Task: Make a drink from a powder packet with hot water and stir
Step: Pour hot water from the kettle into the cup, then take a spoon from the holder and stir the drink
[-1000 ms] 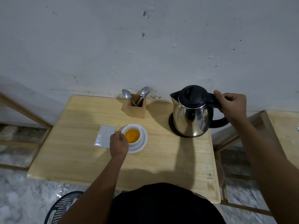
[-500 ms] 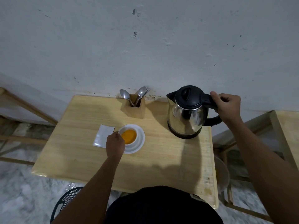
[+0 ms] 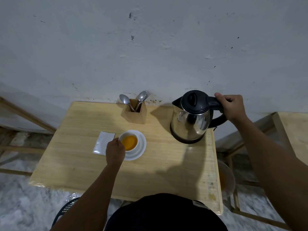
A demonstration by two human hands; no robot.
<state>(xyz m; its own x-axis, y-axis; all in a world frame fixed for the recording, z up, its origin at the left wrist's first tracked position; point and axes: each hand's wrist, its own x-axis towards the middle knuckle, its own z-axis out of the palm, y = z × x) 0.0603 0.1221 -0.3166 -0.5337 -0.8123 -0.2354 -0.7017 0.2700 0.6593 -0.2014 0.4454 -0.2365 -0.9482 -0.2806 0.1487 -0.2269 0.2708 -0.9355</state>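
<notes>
Left hand (image 3: 115, 150) pinches the near-left rim of the white cup (image 3: 128, 142) of orange liquid, standing on its saucer (image 3: 140, 148) beside the white packet (image 3: 103, 145) on the wooden table (image 3: 166, 172). Farther right, right hand (image 3: 230, 106) grips the steel kettle (image 3: 190, 121) by its handle; spoons (image 3: 125, 99) stand rearmost.

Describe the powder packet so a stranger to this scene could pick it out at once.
Start at the wooden table against the wall and find the white cup of orange liquid on its saucer. The packet lies flat just left of it, beside the left hand. It is the only flat, white, rectangular thing there.
</notes>
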